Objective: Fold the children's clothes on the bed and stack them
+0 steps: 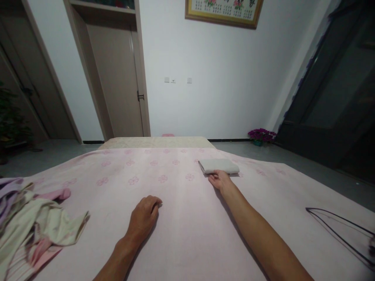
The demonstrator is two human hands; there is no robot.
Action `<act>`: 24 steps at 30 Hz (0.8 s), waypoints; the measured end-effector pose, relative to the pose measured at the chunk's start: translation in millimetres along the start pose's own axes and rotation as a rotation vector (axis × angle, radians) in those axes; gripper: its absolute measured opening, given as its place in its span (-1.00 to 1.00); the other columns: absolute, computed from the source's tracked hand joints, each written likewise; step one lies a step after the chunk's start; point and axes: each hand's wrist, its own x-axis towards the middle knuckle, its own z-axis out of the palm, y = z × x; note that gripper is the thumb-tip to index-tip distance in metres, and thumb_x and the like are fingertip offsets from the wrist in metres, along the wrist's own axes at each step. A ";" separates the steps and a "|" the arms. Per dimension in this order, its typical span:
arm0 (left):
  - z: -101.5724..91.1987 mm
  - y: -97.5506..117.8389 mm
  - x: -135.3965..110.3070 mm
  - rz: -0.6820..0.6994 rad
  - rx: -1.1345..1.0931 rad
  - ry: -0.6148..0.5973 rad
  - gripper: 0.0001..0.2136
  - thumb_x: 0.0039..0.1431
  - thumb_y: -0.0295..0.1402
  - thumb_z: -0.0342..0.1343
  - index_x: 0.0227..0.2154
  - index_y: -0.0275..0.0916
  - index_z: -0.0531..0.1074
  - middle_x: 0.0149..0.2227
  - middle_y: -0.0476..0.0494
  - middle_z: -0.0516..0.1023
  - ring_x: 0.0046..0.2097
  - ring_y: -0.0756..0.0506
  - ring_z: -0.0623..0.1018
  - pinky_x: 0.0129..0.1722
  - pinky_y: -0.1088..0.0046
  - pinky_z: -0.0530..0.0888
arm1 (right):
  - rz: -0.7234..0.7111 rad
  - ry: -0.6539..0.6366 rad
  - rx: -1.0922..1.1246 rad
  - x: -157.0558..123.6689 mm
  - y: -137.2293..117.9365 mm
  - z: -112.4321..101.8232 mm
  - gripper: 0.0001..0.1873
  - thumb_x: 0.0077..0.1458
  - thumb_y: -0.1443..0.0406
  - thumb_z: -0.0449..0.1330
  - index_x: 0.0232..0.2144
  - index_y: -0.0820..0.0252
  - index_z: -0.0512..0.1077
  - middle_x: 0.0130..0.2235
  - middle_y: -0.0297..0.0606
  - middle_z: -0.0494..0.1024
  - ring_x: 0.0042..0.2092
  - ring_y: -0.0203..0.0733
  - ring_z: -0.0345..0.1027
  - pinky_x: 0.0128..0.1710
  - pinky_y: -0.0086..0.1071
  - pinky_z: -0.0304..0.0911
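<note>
A white folded cloth (pixel 220 165) lies on the pink flowered sheet (pixel 175 230), right of the middle. At its near edge is my right hand (pixel 218 179), with the thumb on top and the other fingers at the underside, pinching it. My left hand (pixel 144 215) rests on the sheet left of the middle, its fingers loosely curled in, and nothing shows in it. The undersides of the left fingers are hidden. On the far left sits a heap of crumpled clothes (pixel 47 218) in cream, pink and purple, apart from both hands.
A thin black loop (pixel 336 214) lies at the right edge of the sheet. Beyond the sheet is a beige surface (pixel 158 142). A closed door (pixel 117 78), a white wall and a pot of purple flowers (pixel 260 135) stand behind.
</note>
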 end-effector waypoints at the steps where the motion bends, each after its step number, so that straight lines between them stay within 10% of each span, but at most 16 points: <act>1: -0.1 0.1 -0.2 0.001 0.001 -0.002 -0.78 0.26 -0.46 -0.08 -0.24 -0.18 0.49 -0.19 -0.12 0.57 -0.10 -0.12 0.50 -0.06 0.31 0.38 | -0.026 -0.016 -0.055 -7.0 6.0 1.1 -0.80 0.20 0.37 0.16 -0.11 0.26 0.44 -0.29 -0.22 0.54 -0.28 -0.24 0.46 -0.26 -0.34 0.43; 7: -1.8 1.6 -1.4 0.003 0.005 -0.009 -0.78 0.26 -0.45 -0.08 -0.26 -0.19 0.48 -0.21 -0.12 0.56 -0.11 -0.13 0.50 -0.07 0.31 0.39 | -0.348 -0.127 -0.380 -38.3 14.4 6.2 -0.57 0.11 0.37 0.11 0.05 0.14 0.42 0.05 -0.13 0.54 0.05 -0.10 0.41 0.07 -0.19 0.33; 13: -0.5 -0.1 -0.9 0.004 0.001 -0.009 -0.78 0.26 -0.45 -0.09 -0.25 -0.18 0.48 -0.20 -0.11 0.56 -0.12 -0.12 0.49 -0.06 0.31 0.38 | -0.737 -0.095 -1.181 -12.6 -1.5 -2.7 -0.41 0.29 0.11 0.02 0.33 0.00 0.19 0.45 -0.29 -0.06 0.45 0.06 -0.45 0.38 0.07 -0.46; 16: 0.5 -1.1 -0.1 0.005 -0.004 -0.006 -0.78 0.25 -0.47 -0.08 -0.25 -0.18 0.48 -0.21 -0.11 0.56 -0.11 -0.12 0.49 -0.06 0.32 0.38 | -0.693 -0.039 -1.656 10.6 1.9 -8.8 -0.37 0.36 0.01 -0.20 0.39 -0.02 0.04 0.45 -0.24 -0.06 0.45 0.12 -0.39 0.34 0.18 -0.46; 24: -3.6 4.0 0.3 0.014 0.000 0.000 -0.78 0.23 -0.50 -0.07 -0.28 -0.18 0.48 -0.23 -0.11 0.56 -0.13 -0.12 0.50 -0.08 0.33 0.38 | -0.708 -0.003 -1.708 26.4 -2.0 -18.4 -0.34 0.37 -0.02 -0.34 0.40 -0.03 0.02 0.45 -0.25 -0.04 0.44 0.07 -0.31 0.35 0.12 -0.40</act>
